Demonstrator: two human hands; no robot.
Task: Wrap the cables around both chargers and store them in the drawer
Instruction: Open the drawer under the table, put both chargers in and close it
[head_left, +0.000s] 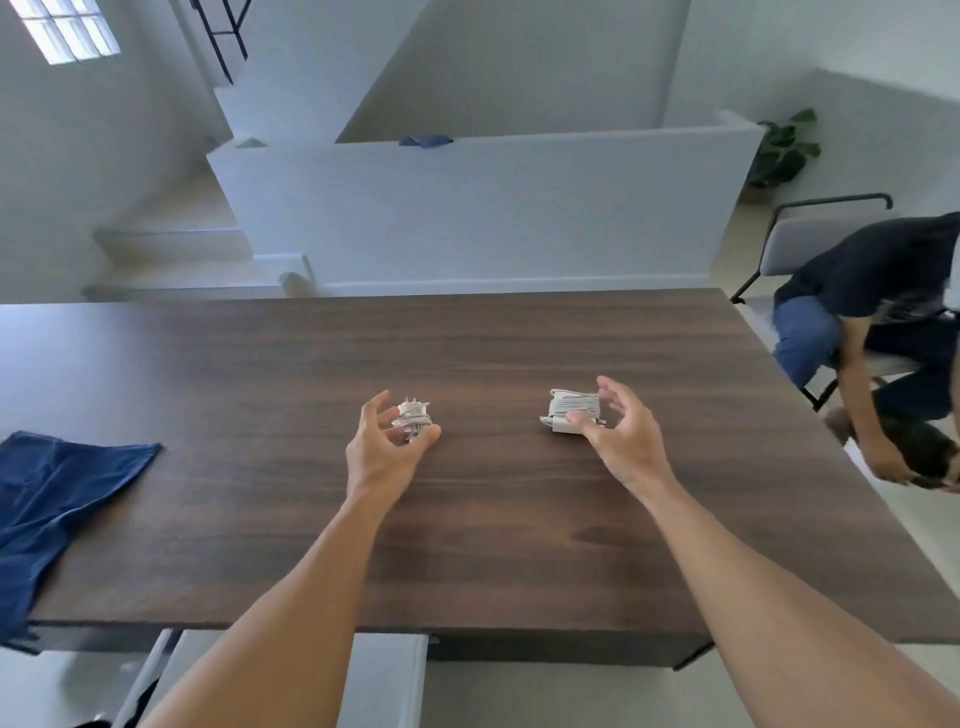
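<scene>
At the bottom edge, under the near lip of the bench, a pale grey piece of furniture is cut off by the frame and partly covered by the left forearm; whether it is the drawer cannot be told. Both bare forearms reach forward over the dark wood.

The left hand has its fingers curved around the small charger, thumb on the right side and fingers on the left. The grip looks loose, and whether the fingertips actually press the charger is hard to make out. White cable is wound around this charger, and its prongs stick up at the far end. It sits on the bench near the middle.

The right hand cups the larger charger, also wound with white cable, which lies on the bench to the right, well apart from the small one. The thumb touches its near edge and the fingers arch over its right side; a firm grasp cannot be confirmed.

A blue cloth hangs over the left edge of the bench, partly out of frame.

Beyond the right corner a seated person bends forward on a chair, cut off by the frame. Farther back stand a white partition and a plant.
</scene>
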